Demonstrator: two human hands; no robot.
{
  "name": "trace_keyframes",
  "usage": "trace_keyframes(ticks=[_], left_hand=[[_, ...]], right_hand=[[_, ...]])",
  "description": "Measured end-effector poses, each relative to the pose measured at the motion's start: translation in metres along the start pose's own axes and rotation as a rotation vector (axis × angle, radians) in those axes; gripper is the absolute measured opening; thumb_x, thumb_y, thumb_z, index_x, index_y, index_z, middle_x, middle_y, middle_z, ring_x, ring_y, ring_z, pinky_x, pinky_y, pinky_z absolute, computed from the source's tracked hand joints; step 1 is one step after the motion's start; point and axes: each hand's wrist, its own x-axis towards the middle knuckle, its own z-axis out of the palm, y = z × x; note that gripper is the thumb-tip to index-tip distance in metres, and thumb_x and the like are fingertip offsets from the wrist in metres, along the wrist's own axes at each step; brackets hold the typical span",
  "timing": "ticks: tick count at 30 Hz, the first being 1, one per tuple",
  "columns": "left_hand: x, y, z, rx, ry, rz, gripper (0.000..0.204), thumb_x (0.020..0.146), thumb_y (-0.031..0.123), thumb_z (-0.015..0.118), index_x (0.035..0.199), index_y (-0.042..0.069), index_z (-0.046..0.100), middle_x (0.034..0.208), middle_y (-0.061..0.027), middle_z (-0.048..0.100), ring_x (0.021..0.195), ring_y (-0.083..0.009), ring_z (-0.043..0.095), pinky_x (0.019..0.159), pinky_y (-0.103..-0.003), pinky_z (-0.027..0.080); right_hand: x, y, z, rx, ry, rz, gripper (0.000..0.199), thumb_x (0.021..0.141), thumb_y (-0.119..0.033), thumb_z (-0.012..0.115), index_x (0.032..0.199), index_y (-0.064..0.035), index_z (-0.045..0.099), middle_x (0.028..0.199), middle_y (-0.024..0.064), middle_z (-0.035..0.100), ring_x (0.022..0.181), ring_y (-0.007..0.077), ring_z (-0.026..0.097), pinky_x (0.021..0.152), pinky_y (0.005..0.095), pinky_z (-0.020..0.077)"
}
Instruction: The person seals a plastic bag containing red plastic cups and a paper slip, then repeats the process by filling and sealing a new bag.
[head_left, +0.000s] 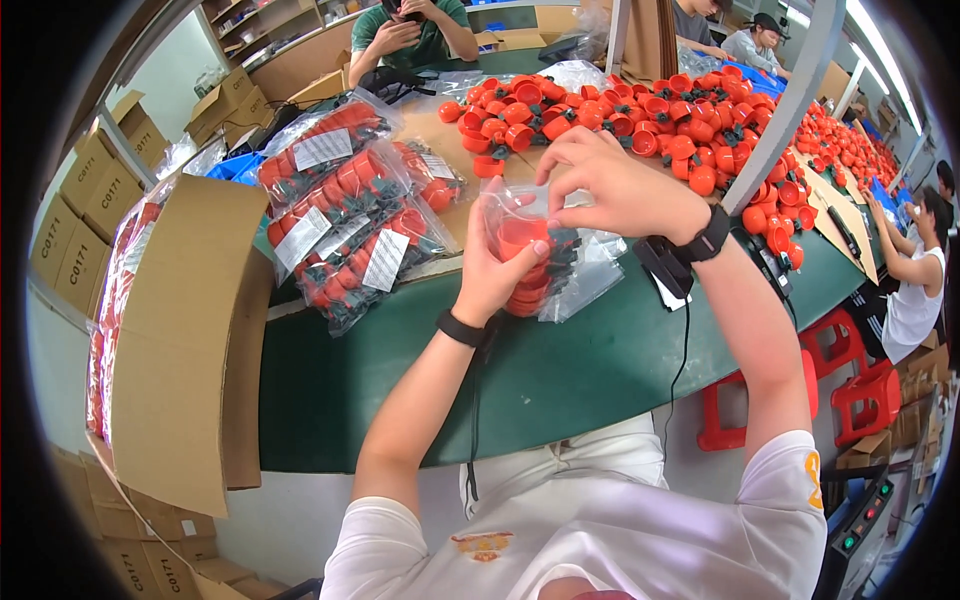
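Observation:
A clear plastic bag (575, 285) with a stack of red plastic cups (524, 240) in it stands over the near part of the table. My left hand (492, 265) is closed round its left side, thumb across the front. At the bag's mouth, my right hand (625, 190) bends down from above with thumb and fingers pinched on the plastic edge. Dark parts show through the bag beside the cups. Just beyond my hands lies a large heap of loose red cups (600, 110) with dark clips.
Filled, labelled bags (345, 215) are piled to my left, beside an open cardboard box (190, 340). A grey post (790, 115) rises at the right. A black device (664, 265) with a cable lies near my right wrist. Co-workers sit around the green table (400, 400); red stools (865, 400) stand right.

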Motion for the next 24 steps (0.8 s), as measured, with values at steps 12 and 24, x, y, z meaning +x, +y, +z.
trace_keyframes(ticks=[12,24], left_hand=[[0.002,-0.017,-0.015,0.131,-0.055,-0.171,0.103,0.074,0.022,0.092,0.152,-0.001,0.028,0.134,-0.0152,0.056,0.124,-0.0221,0.057,0.108,-0.038,0.045],[0.001,-0.013,-0.01,0.055,0.035,-0.172,0.082,0.081,0.014,0.084,0.148,0.001,0.039,0.127,-0.0134,0.061,0.118,-0.0203,0.061,0.104,-0.035,0.048]], right_hand=[[0.024,0.001,-0.018,0.02,-0.171,0.042,0.021,0.095,-0.029,0.069,0.093,-0.0089,0.072,0.078,0.0035,0.065,0.083,0.0211,0.055,0.095,0.0372,0.0358],[0.033,0.012,-0.014,0.074,-0.346,0.118,0.023,0.108,-0.025,0.046,0.093,-0.0076,0.052,0.073,0.0067,0.068,0.072,0.0284,0.061,0.088,0.0384,0.0406]])
